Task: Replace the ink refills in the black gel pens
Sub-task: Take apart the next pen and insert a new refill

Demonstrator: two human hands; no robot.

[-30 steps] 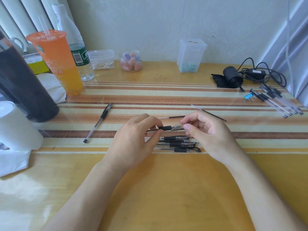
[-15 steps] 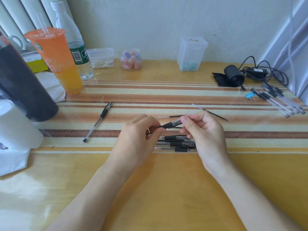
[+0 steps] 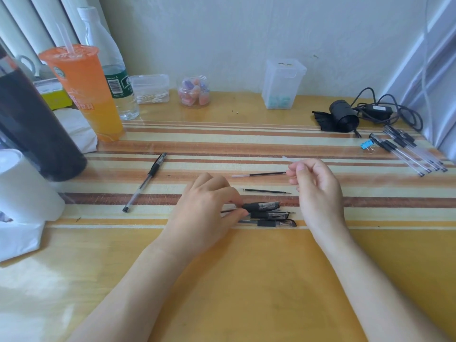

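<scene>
Apart now, the hands no longer share one pen: the right hand (image 3: 318, 186) has drawn away up and right, its fingertips (image 3: 292, 172) pinched on something too small to make out, perhaps the unscrewed tip. Just left of them a refill (image 3: 259, 174) lies on the striped mat (image 3: 246, 144), touching or nearly so. The left hand (image 3: 204, 208) pinches the open pen barrel (image 3: 261, 206) down against the waiting pens (image 3: 271, 219). A second refill (image 3: 266, 191) lies between the hands. By my reading, the step is the swap itself: next, a fresh refill must slide into the barrel, then the tip goes back on.
</scene>
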